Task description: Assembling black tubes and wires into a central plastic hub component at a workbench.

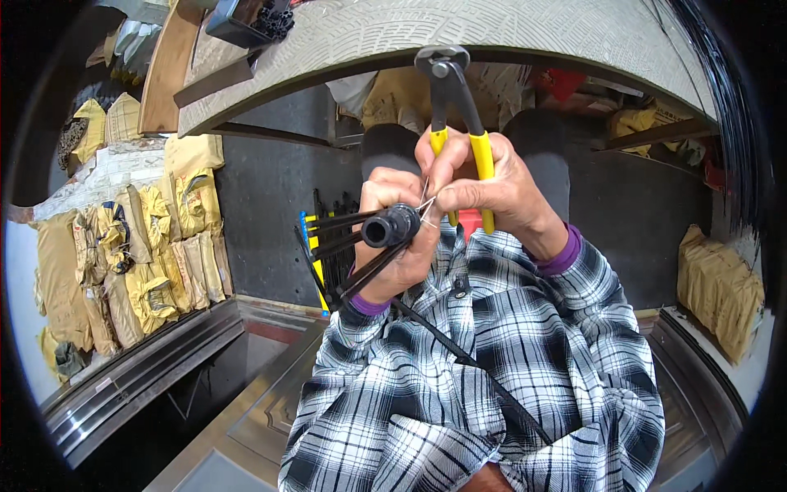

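My left hand (414, 258) is closed around a black umbrella frame. Its hollow black tube (398, 221) points up toward me, and thin black ribs (352, 221) fan out to the left. Cupped in my right hand (508, 193) is a pair of end-cutting pliers (484, 156) with yellow handles, its dark metal head pointing away from me, over the table edge. The thumb and fingers of that hand also pinch at thin pale wire (425, 204) beside the tube. My left fingertips meet the same spot. Where the wire ends inside the fingers is hidden.
A curved table with a textured grey top (508, 25) spans the far side, bearing a dark box (238, 25) of small black parts. Wrapped brown parcels (147, 262) lie at left, another parcel (721, 287) at right. Long black strands (721, 107) hang at the far right.
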Demonstrator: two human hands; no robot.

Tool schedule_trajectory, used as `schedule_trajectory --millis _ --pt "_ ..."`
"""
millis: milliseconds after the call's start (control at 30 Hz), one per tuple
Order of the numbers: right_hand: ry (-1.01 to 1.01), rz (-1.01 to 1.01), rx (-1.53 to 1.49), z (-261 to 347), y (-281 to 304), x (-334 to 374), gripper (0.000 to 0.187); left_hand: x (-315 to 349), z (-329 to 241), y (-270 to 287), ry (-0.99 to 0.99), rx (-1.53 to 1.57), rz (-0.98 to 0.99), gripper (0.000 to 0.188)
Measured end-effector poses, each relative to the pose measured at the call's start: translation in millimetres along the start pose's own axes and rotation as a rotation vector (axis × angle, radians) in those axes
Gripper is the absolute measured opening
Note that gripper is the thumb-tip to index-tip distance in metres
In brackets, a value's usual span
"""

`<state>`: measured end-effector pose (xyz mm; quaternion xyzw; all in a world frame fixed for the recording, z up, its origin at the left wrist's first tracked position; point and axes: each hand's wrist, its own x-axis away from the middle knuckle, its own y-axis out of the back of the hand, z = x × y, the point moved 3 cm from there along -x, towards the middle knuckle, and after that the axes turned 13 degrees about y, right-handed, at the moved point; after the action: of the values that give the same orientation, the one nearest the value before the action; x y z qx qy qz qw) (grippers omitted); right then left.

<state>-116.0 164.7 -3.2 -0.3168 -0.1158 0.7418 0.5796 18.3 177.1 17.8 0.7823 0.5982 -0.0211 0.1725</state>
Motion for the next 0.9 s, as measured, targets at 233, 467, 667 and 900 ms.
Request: schedule_trajectory --millis 233,467,667,900 --pt "-0.044 -0.010 -0.008 -3 1 0 0.013 0 6 -1 0.048 0.036 -0.026 0.021" --pt "0.070 -0.052 0.092 2 -5 8 0.014 -4 5 1 -0.043 -0.035 -0.058 0.022" --pt "0.332 0.042 0.549 33 -7 17 0.017 -4 10 -1 0.033 0.059 -0.045 0.022" --pt "0.711 0.416 2.082 65 11 8 0.037 -5 11 -1 0.039 0.061 0.045 0.021"
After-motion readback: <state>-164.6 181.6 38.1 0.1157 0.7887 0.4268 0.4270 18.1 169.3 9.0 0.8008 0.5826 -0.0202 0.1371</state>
